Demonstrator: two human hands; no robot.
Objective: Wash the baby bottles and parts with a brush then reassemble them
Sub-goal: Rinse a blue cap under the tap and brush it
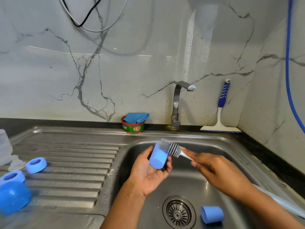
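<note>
Bottle cap point(158, 158) is over the sink point(222, 146) in the grip of the left hand point(148, 176), fingers curled round it; the right hand point(214, 169) holds the brush point(170, 147) at its mouth. Washing seems midway: a second cap point(212, 214) lies in the sink, rings point(36, 165) wait on the draining board point(74, 171), nothing reassembled.

The sink point(231, 147) is showing brushed steel, its drainboard point(74, 164) ridged. The tap point(176, 103) is gleaming as polished metal. The wall point(132, 66) is reflecting light off glossy veined marble. The cap point(158, 160) is looking like smooth matt plastic, the brush point(170, 147) rubbery.
</note>
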